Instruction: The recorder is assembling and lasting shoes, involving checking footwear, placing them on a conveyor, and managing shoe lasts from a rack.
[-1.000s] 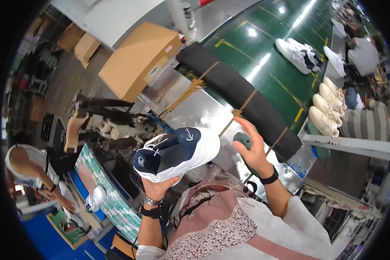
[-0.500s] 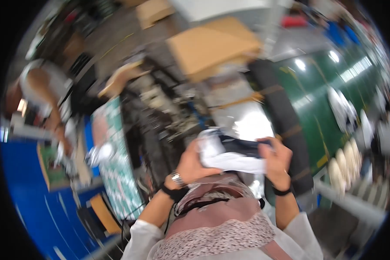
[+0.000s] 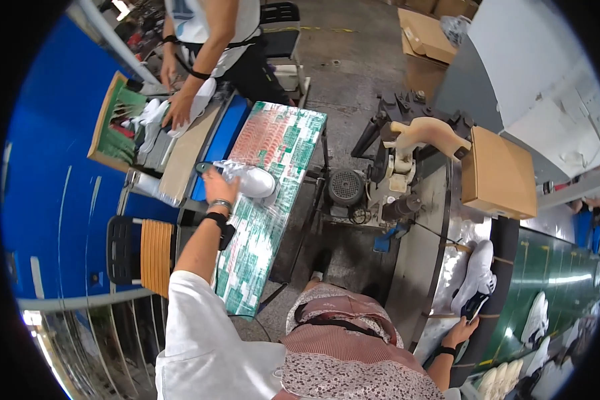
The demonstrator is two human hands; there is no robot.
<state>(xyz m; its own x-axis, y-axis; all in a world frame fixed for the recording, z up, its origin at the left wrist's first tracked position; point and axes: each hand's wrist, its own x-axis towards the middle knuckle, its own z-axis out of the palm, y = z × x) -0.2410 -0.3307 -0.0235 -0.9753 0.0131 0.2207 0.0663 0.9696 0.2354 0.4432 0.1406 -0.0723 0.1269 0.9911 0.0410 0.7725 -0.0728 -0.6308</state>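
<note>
My left hand point(image 3: 218, 188) reaches far to the left and is closed round the heel end of a white sneaker point(image 3: 255, 181). That sneaker lies on its sole on a table point(image 3: 243, 283) covered with green, white and reddish tape, its toe pointing right. Off to the right, my right hand point(image 3: 459, 331) grips the heel end of a second white shoe point(image 3: 477, 273) with dark stripes and a dark lining. This one rests along the shiny metal bench point(image 3: 440, 297), toe pointing away from me. My right fingers are partly hidden by the shoe.
A co-worker point(image 3: 210, 40) handles white shoes beside a green-lined tray point(image 3: 103, 133). Between the tables stands a machine with a motor point(image 3: 347, 187). A cardboard box point(image 3: 500, 175) sits at the bench's far end. Beyond it, a green conveyor point(image 3: 537, 267) carries shoes. A chair point(image 3: 140, 253) stands left.
Both hands held one white shoe before me. The view has swung left; my left hand has moved onto another sneaker on the taped table, while my right keeps a shoe at the right bench.
</note>
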